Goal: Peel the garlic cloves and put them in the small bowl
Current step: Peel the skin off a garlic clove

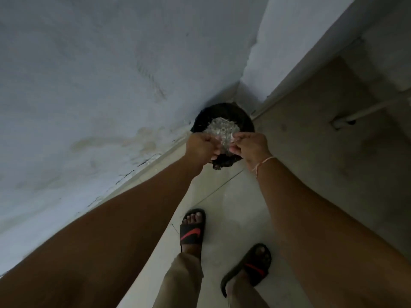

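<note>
I stood with both bare arms stretched down and forward. My left hand [201, 148] and right hand [249, 145] were curled side by side, pinching pale papery garlic skins [223, 141] between them, directly over a round black bin [222, 112] lined with a black bag, in the floor corner. More skins lay heaped inside. No cloves or bowl showed.

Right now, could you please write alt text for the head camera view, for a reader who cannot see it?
The left hand and right hand meet over a black bin in a floor corner, with pale papery scraps heaped inside. Below, two feet in black sandals stand on pale tiles.
</note>
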